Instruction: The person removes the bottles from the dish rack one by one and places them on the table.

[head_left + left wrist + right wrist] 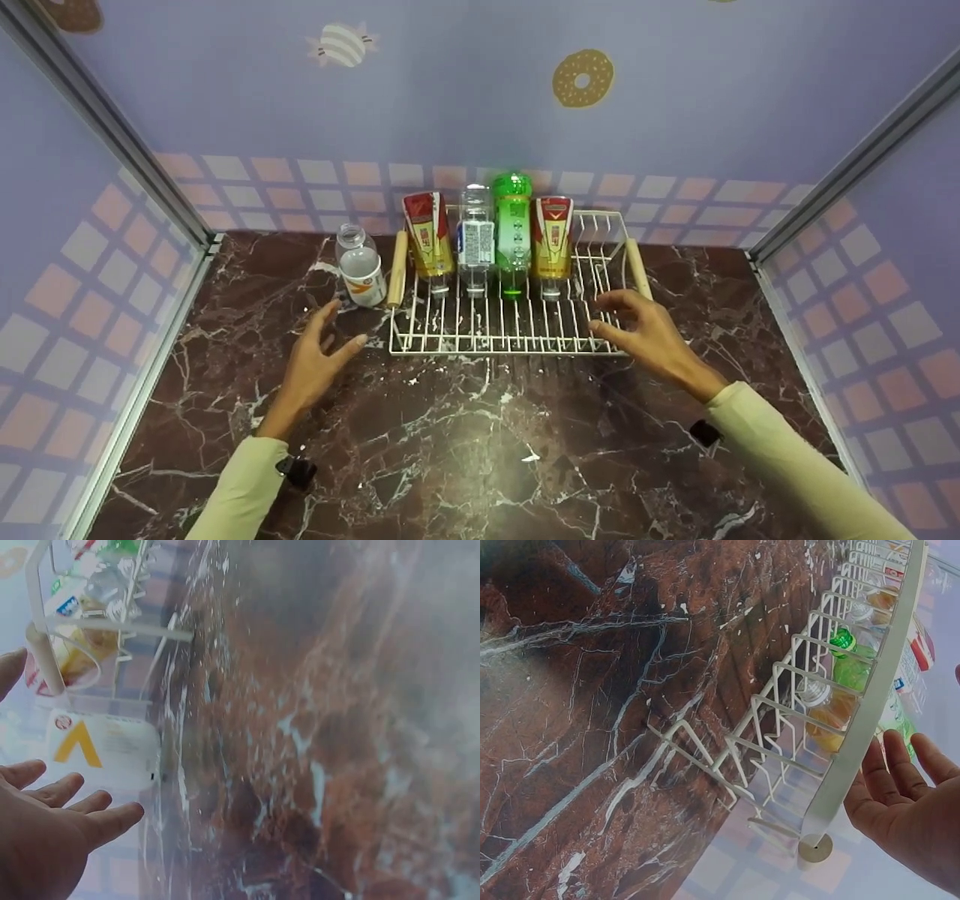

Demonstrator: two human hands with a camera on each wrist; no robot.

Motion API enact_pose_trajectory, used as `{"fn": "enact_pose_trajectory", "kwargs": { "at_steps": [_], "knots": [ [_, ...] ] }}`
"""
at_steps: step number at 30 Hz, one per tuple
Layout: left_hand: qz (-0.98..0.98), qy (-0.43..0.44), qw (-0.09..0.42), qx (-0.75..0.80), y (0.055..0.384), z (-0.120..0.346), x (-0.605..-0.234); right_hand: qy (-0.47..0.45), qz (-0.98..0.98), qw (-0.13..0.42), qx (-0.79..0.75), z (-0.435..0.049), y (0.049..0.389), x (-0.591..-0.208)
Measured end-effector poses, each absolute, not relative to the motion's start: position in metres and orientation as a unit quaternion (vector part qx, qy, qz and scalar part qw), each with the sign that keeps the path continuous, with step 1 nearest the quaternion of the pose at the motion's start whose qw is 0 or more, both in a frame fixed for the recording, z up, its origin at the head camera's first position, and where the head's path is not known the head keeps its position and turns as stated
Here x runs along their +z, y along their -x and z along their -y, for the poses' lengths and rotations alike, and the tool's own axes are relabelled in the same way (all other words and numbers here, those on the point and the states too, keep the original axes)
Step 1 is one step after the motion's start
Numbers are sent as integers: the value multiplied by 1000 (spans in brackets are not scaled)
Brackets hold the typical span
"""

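Note:
A white wire rack (487, 352) with wooden handles stands on the marble-patterned table. In it, neck-down, are a red-and-yellow bottle (429, 232), a clear bottle (475, 240), a green bottle (513, 240) and a second red-and-yellow bottle (552, 236). Left of the rack, a clear bottle with a white label (365, 289) stands upright on the table, its mouth uncapped. My left hand (311, 367) is just in front of that bottle, fingers spread, holding nothing. By the rack's right end, my right hand (649, 334) has thumb and fingers apart with nothing between them.
The rack's left wooden handle (397, 268) is close beside the upright bottle. Its right wooden handle (637, 268) lies beyond my right hand. A purple back wall (465, 97) rises behind the rack, and side walls with checked bands flank the table (480, 465).

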State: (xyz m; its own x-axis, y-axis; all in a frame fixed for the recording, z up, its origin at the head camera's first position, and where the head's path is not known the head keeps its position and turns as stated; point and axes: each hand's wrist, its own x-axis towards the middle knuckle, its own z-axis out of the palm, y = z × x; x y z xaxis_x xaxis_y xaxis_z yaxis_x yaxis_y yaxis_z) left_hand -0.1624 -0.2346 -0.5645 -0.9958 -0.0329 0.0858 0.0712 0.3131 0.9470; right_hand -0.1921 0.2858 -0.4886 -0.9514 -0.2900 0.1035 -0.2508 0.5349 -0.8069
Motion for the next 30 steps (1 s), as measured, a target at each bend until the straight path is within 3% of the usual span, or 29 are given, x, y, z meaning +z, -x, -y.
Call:
{"fn": "enact_pose_trajectory", "kwargs": {
  "at_steps": [15, 30],
  "knots": [
    [854, 59, 22, -516, 148, 208, -547, 146, -882, 12, -448, -286, 197, -487],
    [886, 108, 20, -451, 155, 186, -536, 152, -883, 14, -444, -282, 201, -485]
  ]
}}
